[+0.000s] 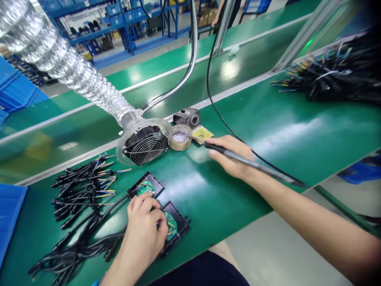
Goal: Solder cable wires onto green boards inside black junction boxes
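My right hand [230, 157] is closed round a soldering iron [238, 155], its tip end pointing left towards a round tin of grainy silvery material [180, 138] and a yellow sponge [203, 134]. My left hand [146, 222] rests with bent fingers over two open black housings. Its thumb and forefinger come together at the edge of the green circuit board [172, 227] in the nearer housing [181, 222]; what lies between them is hidden. Beyond the knuckles sits the farther housing [159, 185] with another green circuit board [146, 188]. Black cables run left from the housings.
A fume fan [145, 145] on a silvery duct [89, 85] hangs low behind the housings. Black cables with bare coloured wires [86, 186] lie left, with a larger bundle [336, 75] far right. A soldering-iron stand [187, 117] stands behind the tin. A blue bin [10, 218] borders the left.
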Demonstrator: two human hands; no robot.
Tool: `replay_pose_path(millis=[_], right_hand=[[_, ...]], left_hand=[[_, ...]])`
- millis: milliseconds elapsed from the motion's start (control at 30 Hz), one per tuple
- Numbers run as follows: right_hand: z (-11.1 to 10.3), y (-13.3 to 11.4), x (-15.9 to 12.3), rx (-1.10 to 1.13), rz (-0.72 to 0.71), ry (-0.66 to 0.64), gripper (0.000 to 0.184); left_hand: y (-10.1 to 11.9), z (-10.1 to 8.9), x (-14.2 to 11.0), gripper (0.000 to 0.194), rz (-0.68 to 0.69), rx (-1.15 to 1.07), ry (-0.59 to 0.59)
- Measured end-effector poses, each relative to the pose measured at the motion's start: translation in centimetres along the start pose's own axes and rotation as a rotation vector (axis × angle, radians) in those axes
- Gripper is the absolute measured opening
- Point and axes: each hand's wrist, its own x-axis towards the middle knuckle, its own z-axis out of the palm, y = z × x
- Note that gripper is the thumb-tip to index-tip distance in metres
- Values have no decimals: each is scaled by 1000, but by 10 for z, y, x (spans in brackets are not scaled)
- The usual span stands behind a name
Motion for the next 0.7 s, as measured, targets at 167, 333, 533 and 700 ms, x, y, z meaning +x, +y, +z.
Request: replay_pose_path(millis=[167,333,533,700], right_hand=[[0,34,28,-47,166,143,22],[33,57,57,-86,259,51,22],[54,63,68,-191,266,-44,23],[49,61,46,-251,271,-34,40]], left_hand=[[2,0,1,18,-21,4,-25],[9,-11,-3,16,-18,5,-51],[-8,-48,-49,18,20,89,123],[-29,-82,-99,16,-292,88,382]])
